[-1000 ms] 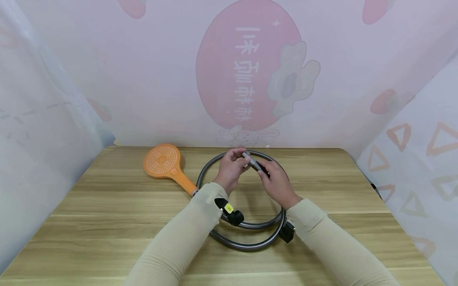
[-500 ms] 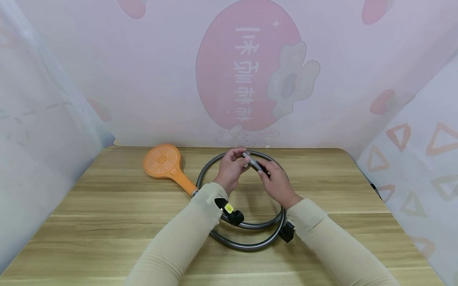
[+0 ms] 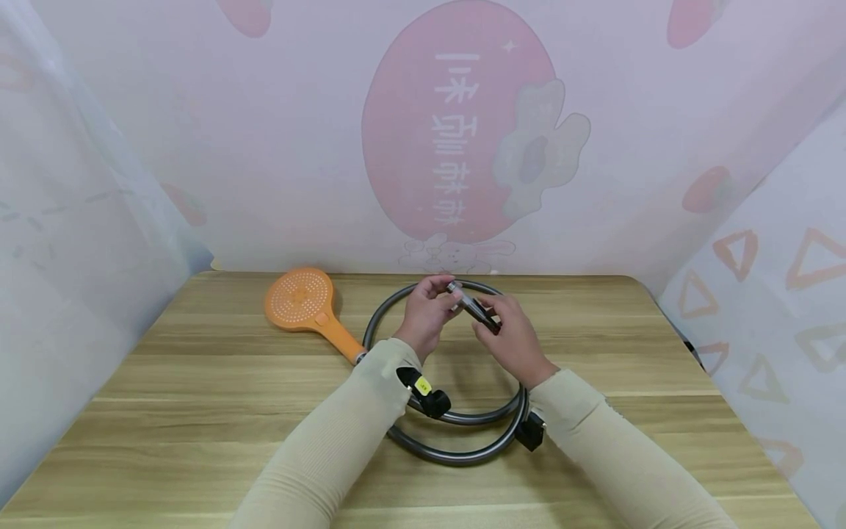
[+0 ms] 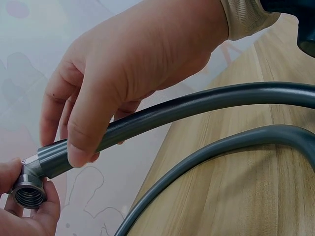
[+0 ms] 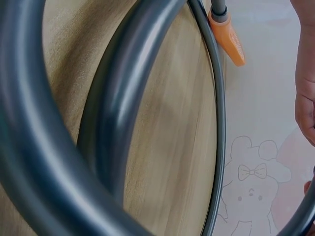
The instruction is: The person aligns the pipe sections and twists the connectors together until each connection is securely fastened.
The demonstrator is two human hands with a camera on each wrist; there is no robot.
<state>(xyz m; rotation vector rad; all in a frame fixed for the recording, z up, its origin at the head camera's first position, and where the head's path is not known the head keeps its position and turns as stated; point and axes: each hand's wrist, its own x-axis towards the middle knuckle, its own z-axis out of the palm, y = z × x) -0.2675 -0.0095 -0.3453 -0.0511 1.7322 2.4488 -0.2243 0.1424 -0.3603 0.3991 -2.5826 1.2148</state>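
A dark grey shower hose (image 3: 456, 459) lies coiled, one end raised between both hands over the table. My left hand (image 3: 423, 312) pinches the silvery elbow fitting (image 4: 35, 169) at that end; the left wrist view shows its threaded opening. Just behind the fitting, my right hand (image 3: 517, 339) holds the hose's collar (image 4: 54, 157), thumb on the near side and fingers around the far side. At the coil's other end, the orange shower head (image 3: 340, 338) lies on the table to the left, perforated face up. The right wrist view mostly holds hose loops, with the left hand (image 5: 305, 83) cut off at the edge.
The hose coil surrounds the area below both hands on the wooden table (image 3: 198, 411). A printed fabric backdrop (image 3: 297, 147) rises behind the table's far edge, with more fabric along both sides. Black wrist cameras hang by each sleeve, close over the coil.
My right thumb and fingers have shifted slightly on the hose, uncovering more of its dark collar. The left hand, the coil and the shower head stay put.
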